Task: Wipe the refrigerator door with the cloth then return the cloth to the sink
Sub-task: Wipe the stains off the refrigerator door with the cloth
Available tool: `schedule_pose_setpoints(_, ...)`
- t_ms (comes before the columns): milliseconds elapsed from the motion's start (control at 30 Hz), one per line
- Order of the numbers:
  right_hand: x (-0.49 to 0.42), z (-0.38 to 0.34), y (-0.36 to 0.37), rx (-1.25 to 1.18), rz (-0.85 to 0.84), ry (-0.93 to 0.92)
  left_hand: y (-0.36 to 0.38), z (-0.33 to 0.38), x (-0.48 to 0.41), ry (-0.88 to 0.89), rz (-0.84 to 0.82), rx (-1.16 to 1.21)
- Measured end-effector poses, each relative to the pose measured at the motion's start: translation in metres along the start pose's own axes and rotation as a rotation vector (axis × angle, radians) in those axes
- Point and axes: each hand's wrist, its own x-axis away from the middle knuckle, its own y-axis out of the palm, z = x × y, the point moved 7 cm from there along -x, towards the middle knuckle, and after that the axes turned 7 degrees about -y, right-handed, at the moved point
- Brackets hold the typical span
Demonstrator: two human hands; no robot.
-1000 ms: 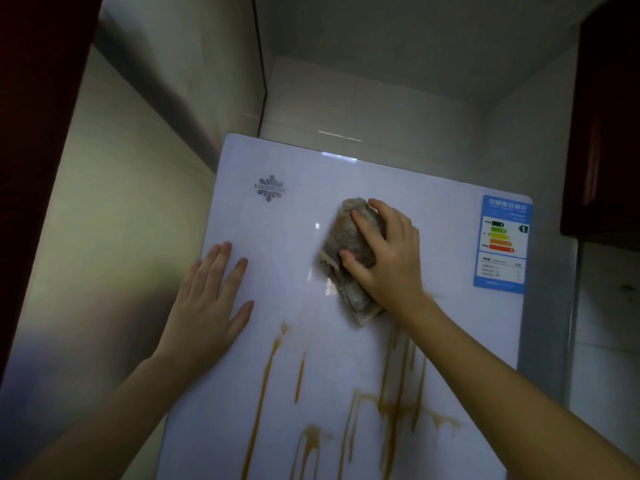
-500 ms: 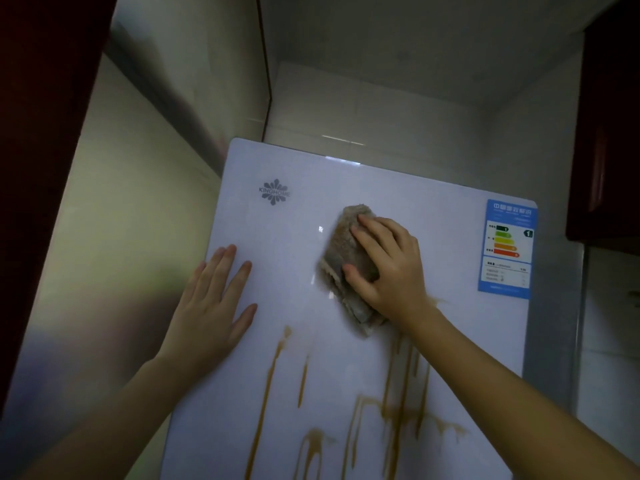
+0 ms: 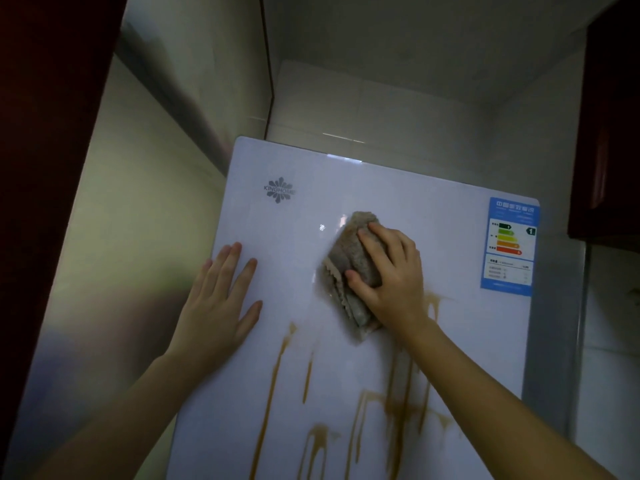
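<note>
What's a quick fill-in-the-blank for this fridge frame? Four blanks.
The right hand grips a folded ____ against the refrigerator door.
The left hand lies ____ on the door, holding nothing.
Brown drip stains run down the door ____ both hands.
The energy label sits at the door's upper ____ corner.
Missing: cloth; flat; below; right.

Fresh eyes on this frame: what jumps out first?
The brown drip streaks running down the lower half of the white refrigerator door are the loudest thing in view. Just above them, mid-door, the right hand grips a bunched grey-brown cloth against the surface, while the left hand lies flat near the door's left edge. A blue energy label sits at the upper right corner.
</note>
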Motion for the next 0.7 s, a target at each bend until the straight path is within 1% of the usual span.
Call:
schedule_pose_setpoints(100,-0.006,0.006,-0.001,0.032,0.008,-0.034,0.001,0.0,0.0,-0.002,-0.001,-0.004)
schedule_pose_setpoints(233,-0.018,0.013,-0.003,0.036,0.067,0.095,0.001,0.001,0.0,-0.004,0.009,-0.004)
schedule_pose_setpoints(267,-0.018,0.009,0.0,0.025,0.057,0.095,0.002,0.001,0.0,-0.004,0.007,-0.009)
schedule_pose_setpoints(300,-0.017,0.003,0.005,0.012,0.026,0.059,0.002,0.001,0.001,-0.004,0.003,-0.011)
schedule_pose_setpoints(367,-0.013,-0.01,0.014,-0.003,-0.056,-0.096,0.002,0.0,0.001,-0.006,-0.005,-0.007)
schedule_pose_setpoints(400,-0.012,-0.013,0.015,0.001,-0.083,-0.17,0.002,0.001,0.001,-0.005,-0.008,-0.003)
schedule_pose_setpoints(433,-0.012,-0.011,0.014,0.011,-0.088,-0.206,0.002,0.001,0.001,-0.005,-0.011,0.0)
schedule_pose_setpoints(467,-0.014,-0.006,0.011,0.021,-0.072,-0.19,0.003,0.0,0.001,-0.006,-0.013,0.0)
schedule_pose_setpoints(500,-0.017,0.003,0.007,0.026,-0.04,-0.122,0.003,0.0,0.001,-0.006,-0.015,-0.003)
schedule_pose_setpoints(600,-0.016,0.024,-0.006,0.024,0.075,0.186,0.003,0.0,0.001,-0.006,-0.017,-0.008)
schedule_pose_setpoints(633,-0.013,0.021,-0.005,0.016,0.078,0.203,0.002,0.0,0.002,-0.007,-0.014,-0.004)
schedule_pose_setpoints(667,-0.01,0.01,-0.001,0.008,0.051,0.143,0.001,0.0,0.002,-0.008,-0.013,-0.001)
schedule_pose_setpoints(700,-0.006,-0.004,0.006,0.0,0.002,0.023,0.001,0.0,0.001,-0.01,-0.017,0.0)
